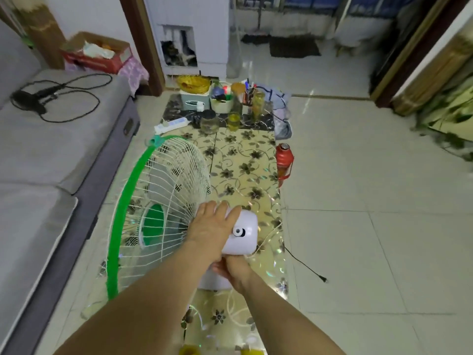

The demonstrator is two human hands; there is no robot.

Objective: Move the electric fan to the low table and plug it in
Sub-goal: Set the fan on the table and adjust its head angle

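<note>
The electric fan [163,201] has a white wire cage with a green rim and a white motor housing [243,231]. It stands over the near part of the low table [245,160], which has a flowered glossy top. My left hand [212,226] lies on top of the motor housing. My right hand [233,271] grips the fan's neck just below it. The fan's black cord with its plug [323,278] trails loose on the floor to the right. A white power strip [170,125] lies at the table's far left.
Jars, baskets and a pen holder [225,103] crowd the table's far end. A red thermos [284,160] stands on the floor by the table's right edge. A grey sofa [51,160] runs along the left. Tiled floor [371,175] spreads to the right.
</note>
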